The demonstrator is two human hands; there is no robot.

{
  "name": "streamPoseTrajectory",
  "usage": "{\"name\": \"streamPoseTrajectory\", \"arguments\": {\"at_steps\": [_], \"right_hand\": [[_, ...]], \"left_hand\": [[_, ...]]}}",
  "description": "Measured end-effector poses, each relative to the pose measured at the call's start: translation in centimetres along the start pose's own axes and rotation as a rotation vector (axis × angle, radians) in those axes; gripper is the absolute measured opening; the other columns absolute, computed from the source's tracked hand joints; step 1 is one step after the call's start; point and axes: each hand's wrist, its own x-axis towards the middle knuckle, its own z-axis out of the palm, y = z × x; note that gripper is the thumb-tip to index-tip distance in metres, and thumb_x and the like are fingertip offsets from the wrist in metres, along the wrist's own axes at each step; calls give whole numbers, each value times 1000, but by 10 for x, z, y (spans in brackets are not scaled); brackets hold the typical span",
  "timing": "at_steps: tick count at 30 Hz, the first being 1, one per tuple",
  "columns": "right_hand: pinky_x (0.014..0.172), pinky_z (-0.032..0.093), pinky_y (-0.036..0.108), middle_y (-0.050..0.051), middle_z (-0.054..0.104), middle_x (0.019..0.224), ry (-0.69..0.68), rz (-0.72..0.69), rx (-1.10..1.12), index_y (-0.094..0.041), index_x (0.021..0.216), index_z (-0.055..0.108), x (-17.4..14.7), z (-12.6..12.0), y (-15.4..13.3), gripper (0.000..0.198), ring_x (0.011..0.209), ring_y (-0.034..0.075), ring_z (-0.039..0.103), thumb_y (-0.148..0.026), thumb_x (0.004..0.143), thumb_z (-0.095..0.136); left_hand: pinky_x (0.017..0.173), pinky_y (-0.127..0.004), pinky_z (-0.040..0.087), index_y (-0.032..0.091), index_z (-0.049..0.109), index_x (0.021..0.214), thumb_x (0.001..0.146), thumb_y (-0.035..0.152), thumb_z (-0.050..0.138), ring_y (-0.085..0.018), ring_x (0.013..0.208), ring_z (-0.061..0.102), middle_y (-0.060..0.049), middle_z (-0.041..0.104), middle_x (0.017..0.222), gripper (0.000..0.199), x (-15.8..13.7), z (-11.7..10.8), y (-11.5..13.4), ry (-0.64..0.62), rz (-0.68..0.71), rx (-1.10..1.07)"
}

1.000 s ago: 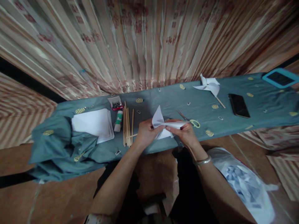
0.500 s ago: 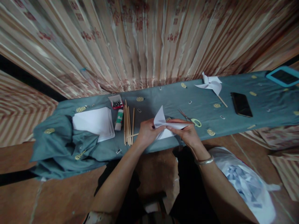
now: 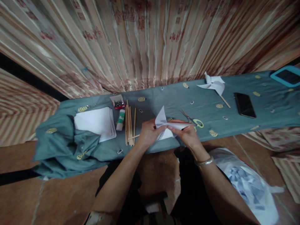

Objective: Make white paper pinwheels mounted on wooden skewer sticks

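A white paper pinwheel (image 3: 160,118) is between my two hands at the near edge of the cloth-covered table. My left hand (image 3: 149,132) pinches its left side, the thumb near the centre where the folds meet. My right hand (image 3: 187,132) grips the right side, thumb on top and fingers stretched behind the paper. One pointed blade stands up beside my left fingers, and a flat part hangs below the thumbs. Just beyond my right hand lie scissors (image 3: 198,122) with light green handles. A finished-looking pinwheel on a stick (image 3: 214,85) lies farther back on the right.
Left of my hands are wooden sticks (image 3: 129,125), a glue stick (image 3: 120,120), a small box of pins (image 3: 117,102) and a stack of white paper (image 3: 95,123). A phone (image 3: 245,105) and a blue-framed tablet (image 3: 286,76) lie right. A plastic bag (image 3: 250,184) of paper scraps sits on the floor.
Both hands keep hold of the paper pinwheel with hardly any movement. The whole view has shifted slightly, so things on the table appear a little farther right.
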Motion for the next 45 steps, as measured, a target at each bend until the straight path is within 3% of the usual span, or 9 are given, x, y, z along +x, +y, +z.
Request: {"name": "streamPoseTrajectory", "arguments": {"at_steps": [9, 28, 45], "right_hand": [[60, 54, 29, 3, 75, 76, 0, 43, -9, -19, 82, 78, -2, 0, 4, 37, 64, 17, 66, -48, 59, 83], [57, 53, 29, 2, 75, 75, -16, 59, 19, -21, 81, 79, -5, 1, 6, 34, 63, 17, 65, -48, 60, 83], [53, 51, 28, 3, 74, 72, -67, 63, 60, -18, 79, 78, 6, -7, 5, 41, 58, 17, 64, -50, 55, 86]], "left_hand": [[59, -21, 44, 13, 74, 77, 78, 28, 71, -15, 68, 65, -2, 73, 74, 16, 0, 2, 1, 5, -62, -13], [59, -22, 44, 13, 73, 71, 79, 26, 71, -16, 66, 65, -2, 73, 71, 15, -5, 5, 1, 54, -12, 41], [65, -23, 49, 15, 76, 87, 77, 29, 73, -18, 76, 69, -4, 76, 84, 18, -2, 2, -3, -34, -8, 29]]}}
